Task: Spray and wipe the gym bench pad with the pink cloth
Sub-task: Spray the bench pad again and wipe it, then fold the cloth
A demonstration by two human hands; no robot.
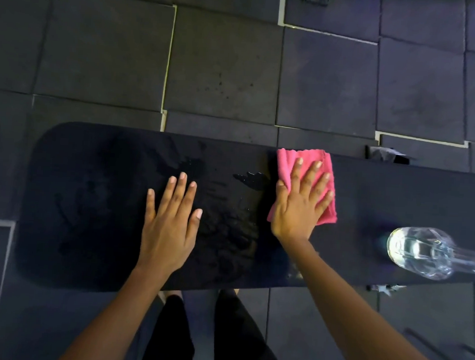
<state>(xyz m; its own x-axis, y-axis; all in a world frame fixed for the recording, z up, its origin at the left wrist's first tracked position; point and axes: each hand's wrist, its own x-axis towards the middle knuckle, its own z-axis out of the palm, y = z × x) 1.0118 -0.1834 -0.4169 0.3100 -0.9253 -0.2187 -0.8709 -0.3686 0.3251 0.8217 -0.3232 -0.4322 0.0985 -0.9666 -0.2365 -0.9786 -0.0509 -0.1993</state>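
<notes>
Dim, cool light with a purplish cast leaves the floor (223,67) and the black table (90,198) murky. Near the centre wet patches (251,179) glint faintly, and the clear bottle (418,252) at 3 o'clock catches bright glare. Wide-angle distortion bends the tile seams (169,64) toward the edges, where detail softens

We lose 2 things at the right edge: the bench pad (383,194) and the clear bottle (421,253) (its top cut off). The right hand (298,208) covers much of the pink cloth (286,164).
</notes>
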